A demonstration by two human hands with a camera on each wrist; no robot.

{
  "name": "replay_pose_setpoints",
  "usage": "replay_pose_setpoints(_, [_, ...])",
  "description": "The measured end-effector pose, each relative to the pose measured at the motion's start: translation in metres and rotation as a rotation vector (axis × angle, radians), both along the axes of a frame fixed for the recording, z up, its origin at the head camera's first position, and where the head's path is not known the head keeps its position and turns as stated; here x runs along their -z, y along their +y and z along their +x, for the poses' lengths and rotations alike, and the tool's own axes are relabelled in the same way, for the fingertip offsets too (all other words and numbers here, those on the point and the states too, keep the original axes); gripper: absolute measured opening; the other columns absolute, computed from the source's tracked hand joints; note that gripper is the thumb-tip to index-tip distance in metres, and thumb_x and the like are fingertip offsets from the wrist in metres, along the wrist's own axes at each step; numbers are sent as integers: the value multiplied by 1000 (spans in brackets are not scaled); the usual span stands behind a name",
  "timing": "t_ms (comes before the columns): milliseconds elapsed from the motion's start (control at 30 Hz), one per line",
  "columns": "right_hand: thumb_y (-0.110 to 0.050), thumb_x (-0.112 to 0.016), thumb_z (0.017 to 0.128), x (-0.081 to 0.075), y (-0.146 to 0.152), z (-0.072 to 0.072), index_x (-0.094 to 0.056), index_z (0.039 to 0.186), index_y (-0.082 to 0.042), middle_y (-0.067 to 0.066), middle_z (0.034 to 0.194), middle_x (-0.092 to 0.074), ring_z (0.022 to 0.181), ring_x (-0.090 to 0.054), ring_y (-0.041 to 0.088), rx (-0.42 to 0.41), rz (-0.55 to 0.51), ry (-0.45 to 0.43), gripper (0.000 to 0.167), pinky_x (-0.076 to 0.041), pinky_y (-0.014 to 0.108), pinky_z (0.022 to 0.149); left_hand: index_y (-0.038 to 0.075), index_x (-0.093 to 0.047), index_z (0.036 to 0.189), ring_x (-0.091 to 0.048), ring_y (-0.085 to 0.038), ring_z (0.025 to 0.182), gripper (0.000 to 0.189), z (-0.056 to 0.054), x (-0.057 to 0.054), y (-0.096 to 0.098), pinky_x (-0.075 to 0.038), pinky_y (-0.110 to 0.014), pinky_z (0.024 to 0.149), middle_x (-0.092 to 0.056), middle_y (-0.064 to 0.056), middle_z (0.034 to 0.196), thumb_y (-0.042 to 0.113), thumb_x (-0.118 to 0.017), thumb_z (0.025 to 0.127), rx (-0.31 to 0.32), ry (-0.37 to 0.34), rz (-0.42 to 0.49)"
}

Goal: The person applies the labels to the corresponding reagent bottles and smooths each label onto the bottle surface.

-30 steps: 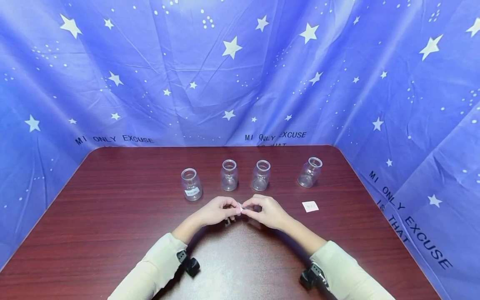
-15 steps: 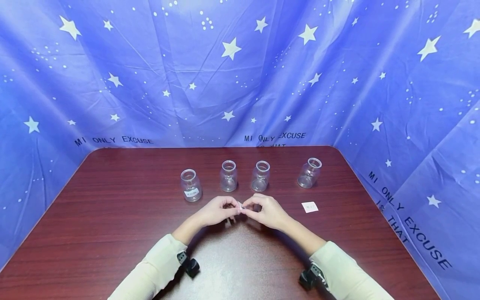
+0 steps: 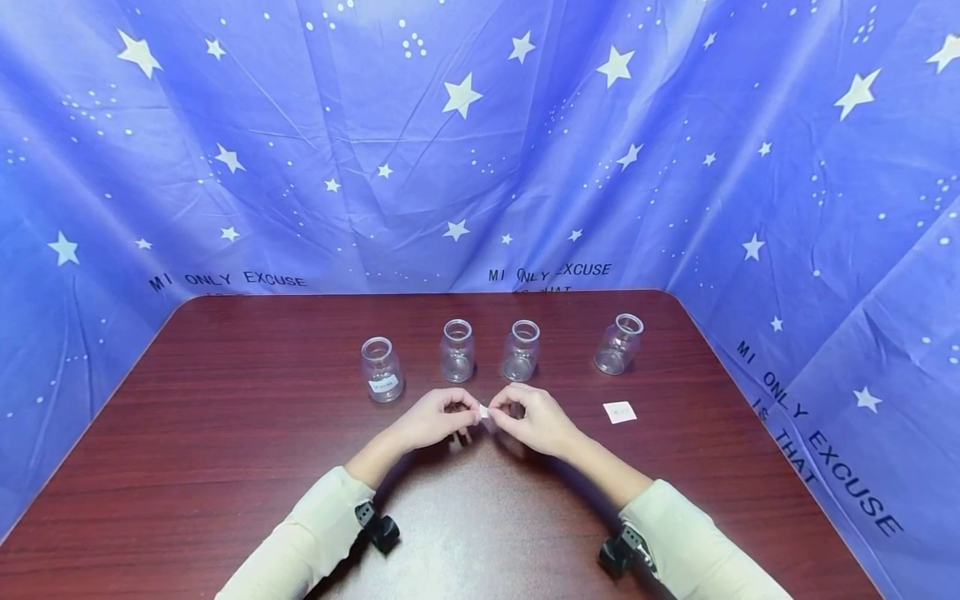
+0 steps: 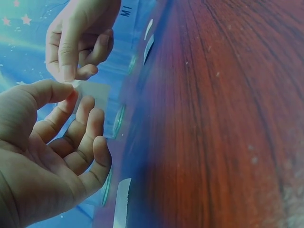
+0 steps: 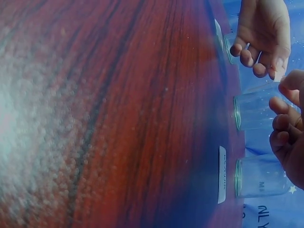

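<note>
Both hands meet over the middle of the table, just in front of the jars. Between thumb and forefinger, my left hand pinches a small white label; its other fingers are loosely bent. Opposite it, my right hand pinches the same label's edge with thumb and forefinger. In the left wrist view the label looks thin and pale, hanging near the meeting fingertips. A glass jar bearing a white label stands beyond my left hand. Two plain glass jars stand straight ahead of the hands.
Another glass jar stands farther right, at the back. On the table before it lies a white paper slip with faint writing. A blue starry curtain hangs behind the table and along its sides.
The fingertips of my two hands have drawn slightly apart, and more of the white label shows between them. The jars and the slip stay put.
</note>
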State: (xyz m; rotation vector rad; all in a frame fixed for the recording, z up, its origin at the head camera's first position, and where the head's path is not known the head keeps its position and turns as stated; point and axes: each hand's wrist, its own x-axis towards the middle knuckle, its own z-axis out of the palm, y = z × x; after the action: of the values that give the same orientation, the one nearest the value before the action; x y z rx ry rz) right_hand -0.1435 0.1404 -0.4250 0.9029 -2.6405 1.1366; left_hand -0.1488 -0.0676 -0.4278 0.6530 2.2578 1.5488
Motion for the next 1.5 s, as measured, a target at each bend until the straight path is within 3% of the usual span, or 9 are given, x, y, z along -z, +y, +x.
replay_pose_setpoints(267, [-12, -64, 86, -1, 1, 0, -66, 81, -13, -5, 71, -56, 59, -45, 2, 30, -77, -72, 5, -39, 17, 53, 1, -62, 90, -62, -23, 68, 14, 0, 2, 0, -48, -27, 58, -64, -24, 83, 14, -60, 87, -32, -10, -15])
replay_pose_setpoints(600, [-13, -64, 86, 2, 3, -2, -65, 82, -11, -3, 68, -56, 52, -42, 2, 83, -134, -126, 5, -37, 19, 46, 0, -62, 92, -64, -35, 73, 15, 2, 5, 1, -48, -30, 57, -64, -25, 84, 14, -59, 88, -67, -21, -28])
replay_pose_setpoints(900, [-13, -64, 85, -1, 3, -5, -66, 84, -11, -1, 67, -59, 51, -42, 5, 119, -160, -160, 3, -35, 17, 48, 2, -61, 88, -63, -20, 66, 13, 0, 8, 0, -46, -23, 54, -65, -20, 80, 15, -60, 87, -84, -18, -46])
replay_pose_setpoints(1300, [-14, -63, 86, 0, 7, -10, -66, 83, -10, -4, 63, -52, 49, -37, 2, 138, -211, -187, 5, -31, 17, 46, 2, -60, 86, -62, -17, 65, 11, 1, 3, -1, -46, -20, 54, -64, -21, 80, 13, -58, 87, -84, 3, -63])
replay_pose_setpoints(1500, [-12, -64, 86, 1, 8, -10, -66, 85, -8, 0, 64, -53, 50, -38, 6, 166, -227, -219, 4, -30, 16, 45, 2, -60, 86, -63, -17, 65, 11, 1, 3, -1, -46, -20, 54, -65, -21, 80, 13, -59, 87, -89, -7, -67])
